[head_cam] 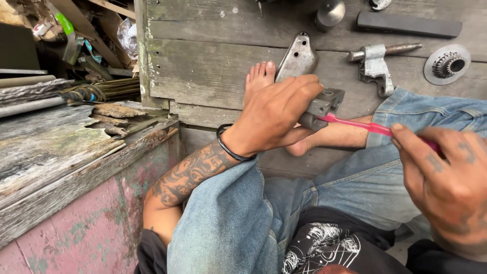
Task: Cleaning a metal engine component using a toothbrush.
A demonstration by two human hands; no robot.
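Left hand (276, 119) was closed around a small grey metal block (320, 107), fingers curled over its top and thumb underneath, holding it above my crossed legs. Right hand (444, 177) pinched the handle of a pink brush (362, 124) between thumb and forefinger; its far end met the underside of the block. A black band (231, 147) sat on my left wrist. Beyond the block, my bare foot (259, 78) rested on the weathered plank floor (213, 71). A flat pointed metal plate (298, 60) lay just beside the toes. Farther out lay a grey bracket with a shaft (378, 63), a toothed round disc (447, 64), a dark flat bar (408, 24) and a rounded metal cap (329, 12). Scrap timber (96, 91) was piled to the left.
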